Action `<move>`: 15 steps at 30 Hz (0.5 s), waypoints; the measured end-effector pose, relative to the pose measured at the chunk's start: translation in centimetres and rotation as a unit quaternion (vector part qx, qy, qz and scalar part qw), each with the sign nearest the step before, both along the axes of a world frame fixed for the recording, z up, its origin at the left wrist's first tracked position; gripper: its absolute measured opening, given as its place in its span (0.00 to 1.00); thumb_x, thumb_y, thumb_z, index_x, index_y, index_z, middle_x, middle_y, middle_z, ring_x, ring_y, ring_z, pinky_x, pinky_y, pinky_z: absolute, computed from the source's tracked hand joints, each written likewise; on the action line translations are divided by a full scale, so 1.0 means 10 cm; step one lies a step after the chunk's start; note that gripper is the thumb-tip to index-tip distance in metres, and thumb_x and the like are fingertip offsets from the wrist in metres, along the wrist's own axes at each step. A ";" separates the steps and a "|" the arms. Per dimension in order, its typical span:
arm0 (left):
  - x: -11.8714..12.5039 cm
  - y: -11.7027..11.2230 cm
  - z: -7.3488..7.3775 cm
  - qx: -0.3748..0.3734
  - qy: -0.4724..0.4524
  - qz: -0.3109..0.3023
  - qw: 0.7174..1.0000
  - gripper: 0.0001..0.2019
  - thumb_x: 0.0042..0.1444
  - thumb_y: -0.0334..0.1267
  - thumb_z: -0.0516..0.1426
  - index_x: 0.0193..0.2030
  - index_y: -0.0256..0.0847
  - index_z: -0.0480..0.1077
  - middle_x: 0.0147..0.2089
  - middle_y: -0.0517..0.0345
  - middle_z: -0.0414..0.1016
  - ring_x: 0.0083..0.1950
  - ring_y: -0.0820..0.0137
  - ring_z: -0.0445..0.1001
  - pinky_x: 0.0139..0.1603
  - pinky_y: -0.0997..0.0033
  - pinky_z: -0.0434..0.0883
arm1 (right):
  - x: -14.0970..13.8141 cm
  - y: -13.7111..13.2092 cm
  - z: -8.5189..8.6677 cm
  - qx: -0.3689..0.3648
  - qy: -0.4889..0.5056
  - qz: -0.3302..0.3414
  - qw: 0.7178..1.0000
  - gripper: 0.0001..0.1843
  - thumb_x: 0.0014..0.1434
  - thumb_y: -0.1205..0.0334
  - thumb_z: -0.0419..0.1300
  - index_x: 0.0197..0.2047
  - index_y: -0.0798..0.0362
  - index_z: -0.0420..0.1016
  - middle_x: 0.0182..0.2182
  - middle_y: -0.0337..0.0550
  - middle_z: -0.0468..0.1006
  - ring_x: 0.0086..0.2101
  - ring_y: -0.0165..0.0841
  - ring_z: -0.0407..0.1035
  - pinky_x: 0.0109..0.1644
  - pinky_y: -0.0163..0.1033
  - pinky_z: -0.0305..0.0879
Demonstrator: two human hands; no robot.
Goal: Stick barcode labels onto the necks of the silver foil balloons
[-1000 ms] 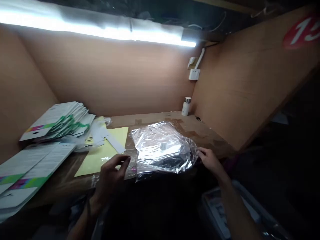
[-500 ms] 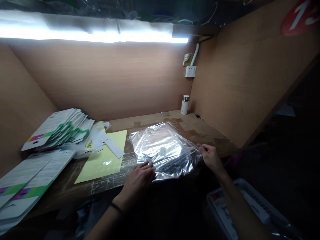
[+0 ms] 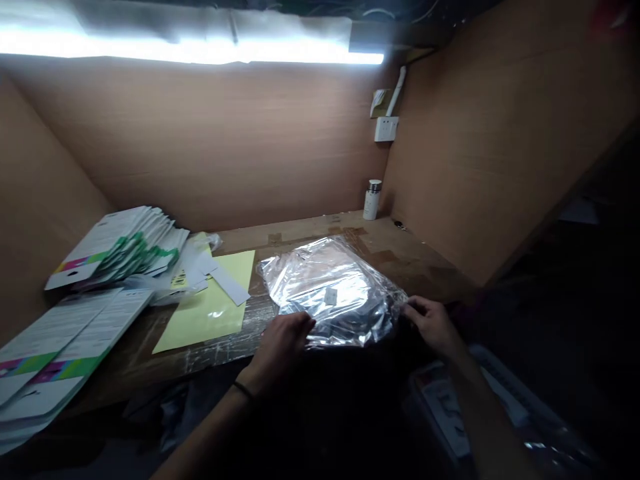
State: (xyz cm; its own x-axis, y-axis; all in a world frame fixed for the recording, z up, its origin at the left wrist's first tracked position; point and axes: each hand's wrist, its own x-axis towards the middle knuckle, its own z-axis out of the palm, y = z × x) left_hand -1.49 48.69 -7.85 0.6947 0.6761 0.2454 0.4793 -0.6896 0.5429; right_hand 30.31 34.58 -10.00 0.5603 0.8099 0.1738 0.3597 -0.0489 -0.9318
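Head view: what are the hands on?

The left hand [image 3: 283, 341] lies palm down on the near edge of the clear plastic bag [image 3: 333, 287], fingers together and relaxed, not clenched. The right hand [image 3: 433, 325] has its fingers at the bag's right corner; whether they pinch it, I can't tell.

Where's the bag?

Flat on the wooden bench [image 3: 400, 257], between the hands, with dark contents [image 3: 350, 320] showing through.

What's around it?

Just left of it lies a yellow sheet [image 3: 205, 307], with white strips [image 3: 227, 285] across its far part. Further left are two piles of cards: a fanned stack [image 3: 117, 250] with green edges and a lower pile [image 3: 65, 340] at the bench's left end. Beyond the bag, a white bottle [image 3: 371, 200] stands in the far corner, below a wall socket [image 3: 386, 129].

And the arms?

Both reach in over the near edge. The left wrist wears a dark band [image 3: 243, 391]; the right forearm crosses in front of a tray [image 3: 450, 413] low at lower right.
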 end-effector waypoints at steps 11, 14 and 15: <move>-0.14 -0.02 0.06 -0.038 -0.003 -0.034 0.999 0.15 0.67 0.43 0.52 0.29 0.41 0.68 0.31 0.55 0.74 0.31 0.66 0.71 0.34 0.69 0.59 | -0.25 -0.14 -0.07 0.113 -0.085 -0.230 0.963 0.21 0.61 0.41 0.64 0.34 0.52 0.71 0.26 0.41 0.74 0.28 0.34 0.67 0.34 0.38 0.64; 0.03 -0.15 0.03 -0.042 -0.049 -0.021 0.998 0.17 0.68 0.40 0.51 0.27 0.41 0.65 0.30 0.55 0.72 0.30 0.67 0.68 0.34 0.68 0.58 | -0.77 -0.21 -0.04 0.080 -0.164 -0.143 0.973 0.18 0.63 0.44 0.64 0.41 0.51 0.75 0.30 0.42 0.75 0.29 0.35 0.68 0.36 0.39 0.66; 0.11 -0.21 0.01 -0.045 -0.063 -0.015 0.997 0.17 0.69 0.39 0.51 0.27 0.41 0.64 0.30 0.55 0.72 0.30 0.68 0.68 0.33 0.69 0.59 | -0.94 -0.20 -0.04 0.048 -0.174 -0.073 0.981 0.18 0.63 0.45 0.64 0.44 0.51 0.77 0.30 0.42 0.75 0.29 0.35 0.68 0.36 0.39 0.66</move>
State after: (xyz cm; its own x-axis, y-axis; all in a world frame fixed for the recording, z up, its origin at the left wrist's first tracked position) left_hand -0.36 46.61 -7.77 0.6828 0.6783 0.2714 0.3828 -0.6485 0.6579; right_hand 20.90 32.62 -10.40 0.5630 0.6956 0.4464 0.6519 -0.0417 -0.7572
